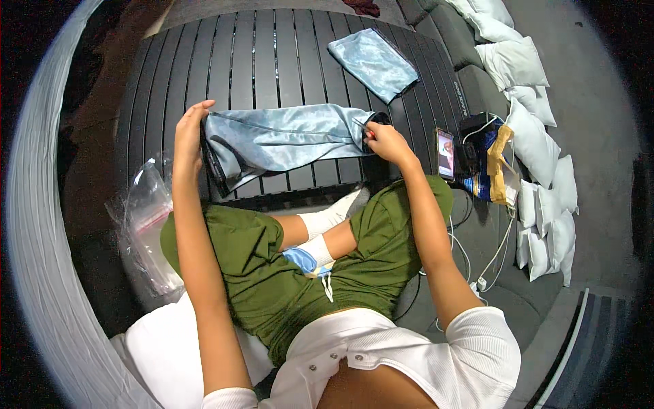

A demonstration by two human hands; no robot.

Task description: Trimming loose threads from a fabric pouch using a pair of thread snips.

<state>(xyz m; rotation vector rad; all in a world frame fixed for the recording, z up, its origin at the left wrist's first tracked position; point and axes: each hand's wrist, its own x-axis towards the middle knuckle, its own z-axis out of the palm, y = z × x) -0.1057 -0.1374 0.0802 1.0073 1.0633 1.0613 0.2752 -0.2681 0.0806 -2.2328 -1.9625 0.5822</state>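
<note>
A shiny pale blue cloth piece [286, 136] with black ends lies stretched from left to right across the near part of a slatted dark table. My left hand [189, 140] is closed on its left black-edged end, partly hiding that edge. At the right end my right hand [390, 143] is closed round a small tool [370, 133] with a red handle and a thin metal tip, which points at the cloth's edge. The tool's exact kind is hard to make out. A second pale blue piece [375, 65], folded flat, lies at the far right of the table.
The slatted table [266, 61] stands before my crossed legs. Right of it are a phone [445, 154], a blue and yellow packet [501, 163], white cables [501, 252] and a row of white cushions [531, 136]. Clear plastic bags [150, 225] lie at my left.
</note>
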